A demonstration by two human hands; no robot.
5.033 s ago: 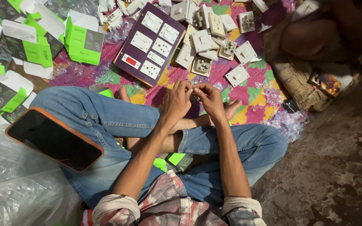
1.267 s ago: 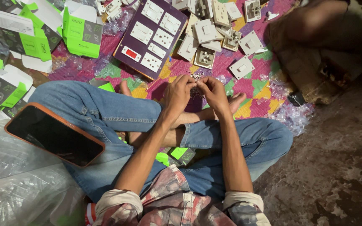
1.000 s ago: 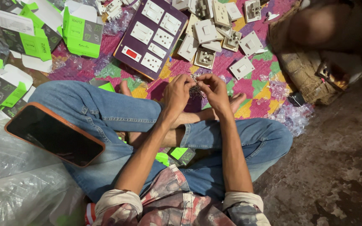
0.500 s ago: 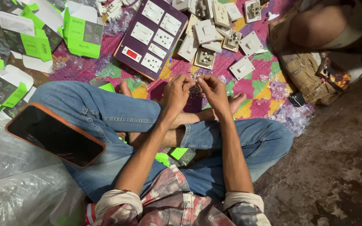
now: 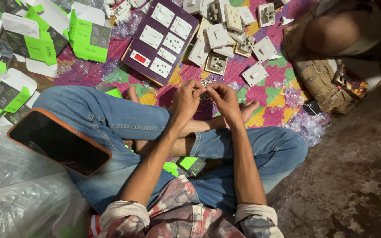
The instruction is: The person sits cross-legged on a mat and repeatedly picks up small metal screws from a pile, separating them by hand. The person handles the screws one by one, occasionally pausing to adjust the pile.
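The person sits cross-legged on the floor, and both hands meet in front of the crossed legs, above a patterned mat. Between the fingertips of the left hand and the right hand there is a small metal part. It is too small to say what kind of part it is. Just under the hands, a little pile of small metal pieces lies on the mat.

The left hand is nearly closed, the fingers curled and the tips pinched together at the small part. The right hand is curled in the same way, its fingertips touching the part from the other side. The two hands almost touch each other at the tips.

Beyond the hands, a dark purple switch board with white switches and one red switch lies on the mat. Beside it, many loose white switch modules are scattered. To the left there are green and white cardboard boxes. A phone with an orange case rests on the person's left knee. A bare foot shows just beside the right hand.
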